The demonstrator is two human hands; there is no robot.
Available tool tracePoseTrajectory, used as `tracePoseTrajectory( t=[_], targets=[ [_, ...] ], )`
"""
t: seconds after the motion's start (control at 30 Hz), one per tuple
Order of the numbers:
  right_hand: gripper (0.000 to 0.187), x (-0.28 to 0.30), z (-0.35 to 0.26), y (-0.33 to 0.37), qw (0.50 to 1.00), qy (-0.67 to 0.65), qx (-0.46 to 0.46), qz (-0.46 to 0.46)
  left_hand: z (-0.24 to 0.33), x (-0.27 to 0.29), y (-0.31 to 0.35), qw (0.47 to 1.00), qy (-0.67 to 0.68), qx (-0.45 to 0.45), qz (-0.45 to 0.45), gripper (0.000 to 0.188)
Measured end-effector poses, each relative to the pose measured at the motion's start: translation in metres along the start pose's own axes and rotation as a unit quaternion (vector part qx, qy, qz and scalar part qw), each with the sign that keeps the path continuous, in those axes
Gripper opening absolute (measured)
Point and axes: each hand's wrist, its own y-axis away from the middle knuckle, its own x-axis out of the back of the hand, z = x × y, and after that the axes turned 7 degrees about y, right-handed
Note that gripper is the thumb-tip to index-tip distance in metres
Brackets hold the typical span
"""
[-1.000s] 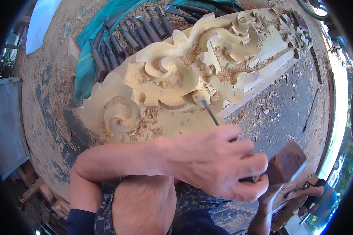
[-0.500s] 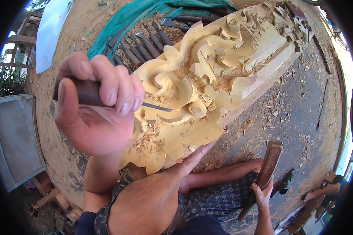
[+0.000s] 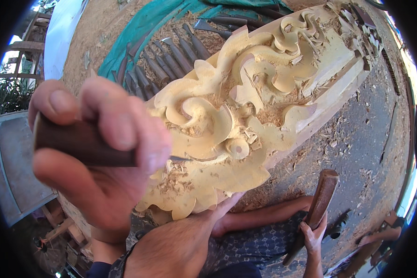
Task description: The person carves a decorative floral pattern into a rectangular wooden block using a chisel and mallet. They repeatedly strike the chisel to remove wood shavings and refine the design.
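My left hand (image 3: 102, 194), large and close to the camera, is wrapped around the dark handle of a carving chisel (image 3: 74, 141). The thin blade points right over the pale yellow carved wood panel (image 3: 217, 173), close to a round knob; whether its tip touches the wood I cannot tell. Curling leaf and scroll shapes stand in relief on the panel, with chips in the hollows. At the lower right, my right hand (image 3: 314, 235) grips a brown wooden mallet (image 3: 324, 192) by its narrower lower part, thick end up, apart from the panel.
Several dark-handled chisels (image 3: 173, 60) lie beyond the panel on a green cloth (image 3: 125, 44). Wood chips (image 3: 331, 134) litter the ground at right. My bent legs (image 3: 171, 241) are at the panel's near edge. A metal panel (image 3: 21, 162) stands at left; another person's arm (image 3: 380, 236) shows lower right.
My left hand has come nearer the camera and shifted left with the chisel, its blade tip drawing back left and lower. The view has shifted slightly; my right hand still holds the mallet.
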Motion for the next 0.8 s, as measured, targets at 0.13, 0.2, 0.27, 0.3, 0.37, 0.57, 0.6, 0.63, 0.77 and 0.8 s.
tracePoseTrajectory(
  t=[0.13,0.2,0.27,0.3,0.37,0.57,0.6,0.63,0.77,0.8],
  targets=[
    [0.083,-0.005,-0.017,-0.004,0.974,0.151,0.144,0.091,-0.023,-0.05,0.01,0.952,-0.206,-0.079,-0.211,0.032],
    [0.082,-0.001,-0.019,0.0,0.937,0.22,0.206,0.179,-0.039,-0.073,0.021,0.889,-0.274,-0.141,-0.34,0.028],
    [0.076,0.006,-0.029,-0.003,0.876,0.296,0.347,0.158,-0.053,-0.082,0.05,0.83,-0.318,-0.157,-0.431,0.028],
    [0.071,0.008,-0.049,-0.007,0.822,0.364,0.423,0.116,-0.059,-0.081,0.059,0.796,-0.338,-0.163,-0.474,0.028],
    [0.064,-0.009,-0.071,-0.003,0.805,0.273,0.506,0.149,-0.076,-0.075,0.063,0.794,-0.337,-0.162,-0.479,0.029],
    [0.064,-0.01,-0.071,-0.008,0.761,0.356,0.538,0.068,-0.087,-0.06,0.067,0.79,-0.372,-0.139,-0.466,0.03],
    [0.064,-0.011,-0.072,-0.008,0.759,0.358,0.539,0.067,-0.088,-0.059,0.066,0.792,-0.371,-0.139,-0.464,0.03],
    [0.064,-0.012,-0.072,-0.009,0.758,0.36,0.54,0.066,-0.089,-0.058,0.066,0.794,-0.369,-0.139,-0.462,0.03],
    [0.063,-0.016,-0.081,-0.012,0.758,0.349,0.549,0.043,-0.088,-0.058,0.066,0.799,-0.365,-0.147,-0.455,0.03],
    [0.063,-0.019,-0.088,-0.014,0.757,0.34,0.556,0.042,-0.087,-0.057,0.065,0.798,-0.364,-0.142,-0.458,0.03]
  ],
)
